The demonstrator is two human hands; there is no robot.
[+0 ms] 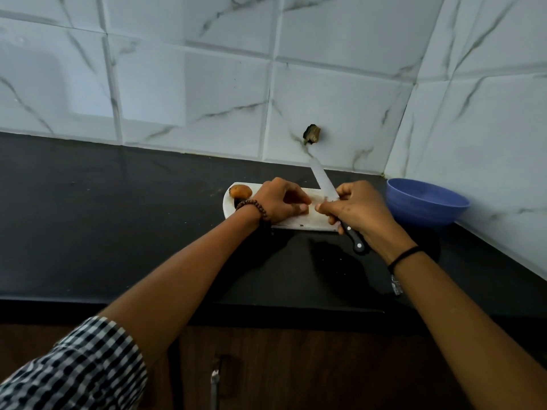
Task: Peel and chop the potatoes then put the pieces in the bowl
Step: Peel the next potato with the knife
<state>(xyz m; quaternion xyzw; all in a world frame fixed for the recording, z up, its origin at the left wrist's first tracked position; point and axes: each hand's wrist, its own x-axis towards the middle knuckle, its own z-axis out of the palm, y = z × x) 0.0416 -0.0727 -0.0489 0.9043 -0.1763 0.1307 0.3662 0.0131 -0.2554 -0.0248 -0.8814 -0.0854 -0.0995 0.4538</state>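
**Knife over the board, one potato still in its skin**

The counter [118,208] is flat, dark, dully glossy stone, backed by glossy white tiles [207,84] veined in grey. A white cutting board [299,225] with a rounded left end lies on it. At that end sits a small oval potato [241,191], orange-brown and unpeeled. Right of the board, well apart from it in the corner, stands a round, smooth blue bowl [426,214].

My left hand [278,202] is curled down on the middle of the board, thumb and fingers pinching a pale potato piece [306,212] that they mostly hide. A brown beaded bracelet [254,206] circles that wrist.

My right hand [361,214] grips the knife [324,180] by its black riveted handle. The long pale blade angles up and away toward the wall, just beside my left fingertips. I can't tell whether the edge touches the piece.
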